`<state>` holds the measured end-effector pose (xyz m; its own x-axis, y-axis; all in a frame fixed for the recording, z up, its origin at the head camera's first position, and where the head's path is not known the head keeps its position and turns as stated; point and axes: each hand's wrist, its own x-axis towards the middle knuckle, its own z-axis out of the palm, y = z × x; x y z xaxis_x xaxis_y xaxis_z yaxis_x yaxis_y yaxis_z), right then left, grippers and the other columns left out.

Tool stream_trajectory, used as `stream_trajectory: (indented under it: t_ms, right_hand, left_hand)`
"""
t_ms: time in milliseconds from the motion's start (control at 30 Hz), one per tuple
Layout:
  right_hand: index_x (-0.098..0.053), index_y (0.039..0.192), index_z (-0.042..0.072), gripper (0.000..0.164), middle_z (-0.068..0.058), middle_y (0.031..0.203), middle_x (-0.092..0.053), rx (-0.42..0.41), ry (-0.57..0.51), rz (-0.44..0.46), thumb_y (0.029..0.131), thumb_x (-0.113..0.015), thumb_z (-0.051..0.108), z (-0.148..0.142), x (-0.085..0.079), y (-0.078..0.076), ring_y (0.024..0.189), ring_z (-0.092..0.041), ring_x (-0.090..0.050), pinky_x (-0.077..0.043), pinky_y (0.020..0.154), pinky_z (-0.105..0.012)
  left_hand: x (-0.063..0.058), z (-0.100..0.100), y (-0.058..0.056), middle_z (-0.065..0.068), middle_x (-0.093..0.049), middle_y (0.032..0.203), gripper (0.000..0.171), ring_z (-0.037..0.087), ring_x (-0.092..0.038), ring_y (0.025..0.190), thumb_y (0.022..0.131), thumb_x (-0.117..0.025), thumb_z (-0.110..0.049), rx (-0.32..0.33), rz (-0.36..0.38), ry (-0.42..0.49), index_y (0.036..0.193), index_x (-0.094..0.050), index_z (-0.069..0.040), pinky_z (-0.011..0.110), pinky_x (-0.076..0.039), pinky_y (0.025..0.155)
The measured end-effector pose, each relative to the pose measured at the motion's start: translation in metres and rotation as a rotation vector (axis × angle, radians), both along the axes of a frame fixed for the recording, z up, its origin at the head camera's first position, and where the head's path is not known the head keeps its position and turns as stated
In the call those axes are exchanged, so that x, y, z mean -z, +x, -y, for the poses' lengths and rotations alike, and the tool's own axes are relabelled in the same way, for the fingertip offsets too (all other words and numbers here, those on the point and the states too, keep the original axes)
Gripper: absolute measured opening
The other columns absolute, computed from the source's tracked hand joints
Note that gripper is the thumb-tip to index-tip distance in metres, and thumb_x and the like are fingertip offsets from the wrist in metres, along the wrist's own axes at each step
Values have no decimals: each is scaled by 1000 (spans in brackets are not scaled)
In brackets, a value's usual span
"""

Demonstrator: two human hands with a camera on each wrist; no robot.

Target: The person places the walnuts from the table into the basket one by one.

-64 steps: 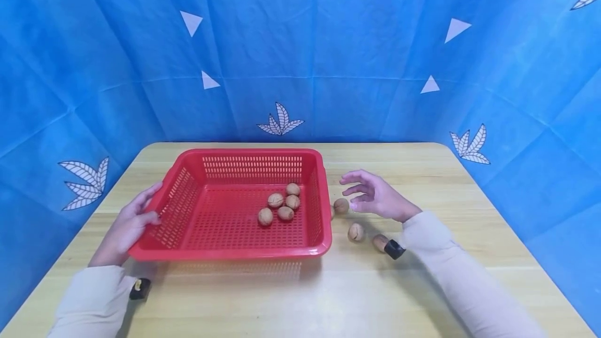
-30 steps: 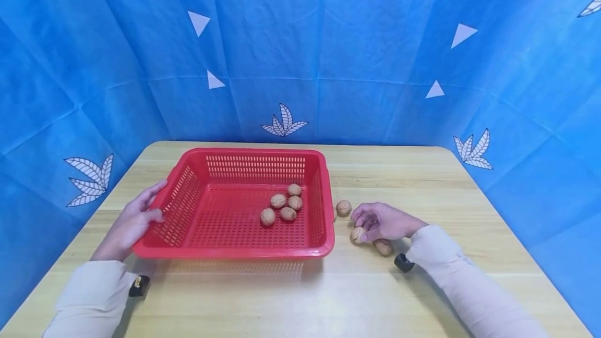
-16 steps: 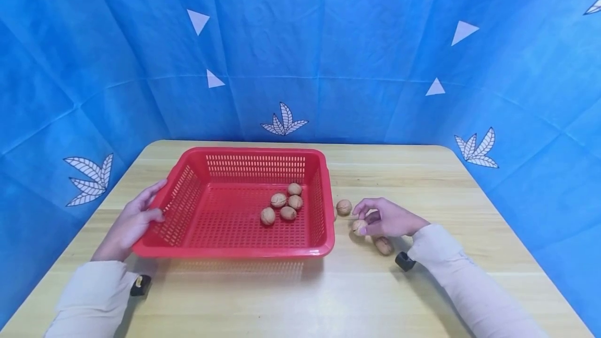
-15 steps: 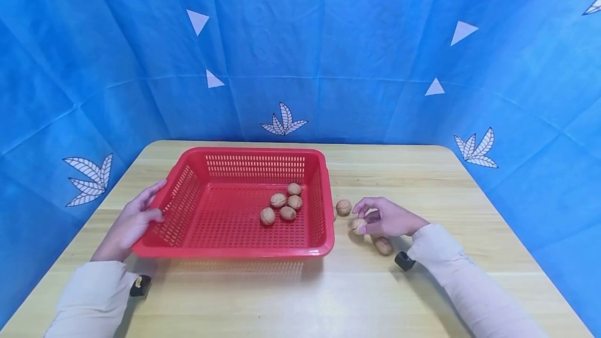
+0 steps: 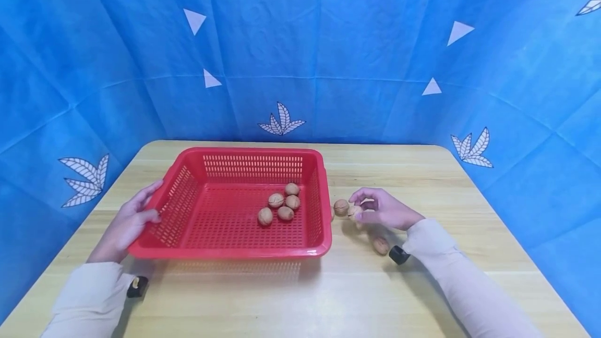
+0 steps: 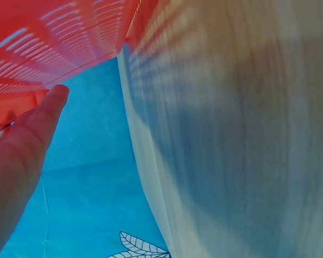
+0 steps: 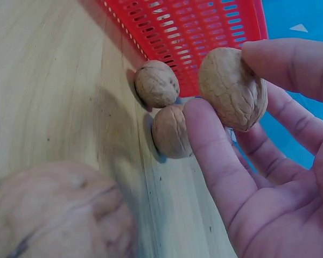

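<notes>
- The step in hand appears to be gathering walnuts one by one: the right hand [image 5: 382, 209] pinches a round, tan, wrinkle-shelled walnut [image 7: 229, 88] between thumb and fingertips, and it looks lifted clear of the pale wood-grain tabletop [image 5: 338, 296].
- The left hand [image 5: 127, 226] grips the near-left end of the red rectangular slotted plastic basket [image 5: 225, 253], which spans the space between the hands, so it is presumably being steadied.
- The next move would seem to call for raising the pinched walnut over the rim just left of the right hand and letting go inside, the left hand holding firm.
- The head view alone shows the basket's inside: five tan walnuts [image 5: 275, 200] sit towards the right hand's end, well apart from the left hand.
- The right wrist view shows two loose walnuts [image 7: 157, 84] whole, between the right hand and the basket; from the head, the rim partly hides one.
- A further loose walnut [image 5: 380, 245] lies near the right wrist, large and blurred in that wrist view.
- The left wrist view adds the basket's outer slotted wall from low down, beside one left-hand digit; no walnut appears there.
</notes>
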<state>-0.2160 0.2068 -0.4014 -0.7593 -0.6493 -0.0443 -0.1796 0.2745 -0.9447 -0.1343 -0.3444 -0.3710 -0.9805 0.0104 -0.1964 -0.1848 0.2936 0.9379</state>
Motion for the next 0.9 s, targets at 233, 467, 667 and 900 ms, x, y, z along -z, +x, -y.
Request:
stream_trajectory:
  t_ms: [233,467,667,900]
  right_hand:
    - [-60,114,-2,29,-20,117,-56,-63,-6,9,88,-68,9,10,1,-1,99,-37,-62,-50,89,-43]
    - [-61,112,-4,29,-19,113,-59,-55,4,-45,89,-68,11,17,-13,-5,107,-31,-59,-47,94,-44]
    - [-60,112,-4,29,-19,109,-60,-76,-1,-64,88,-68,10,25,-28,-8,105,-32,-58,-47,93,-44]
    - [-58,112,-3,27,-17,109,-57,-69,-30,-23,90,-66,11,30,-43,-14,100,-30,-62,-52,88,-45]
  left_hand:
    - [2,0,2,22,-28,144,80,9,-59,95,94,-48,-3,1,15,20,158,-5,-24,38,-57,78]
    - [2,1,3,21,-29,143,78,9,-60,94,93,-45,-1,-2,1,28,158,-6,-23,37,-57,78]
    - [2,0,0,23,-27,145,79,8,-59,93,94,-46,0,-2,0,34,158,-6,-23,36,-57,77]
    - [3,0,-1,21,-28,144,78,8,-59,95,94,-45,2,1,-10,54,158,-6,-22,35,-57,77]
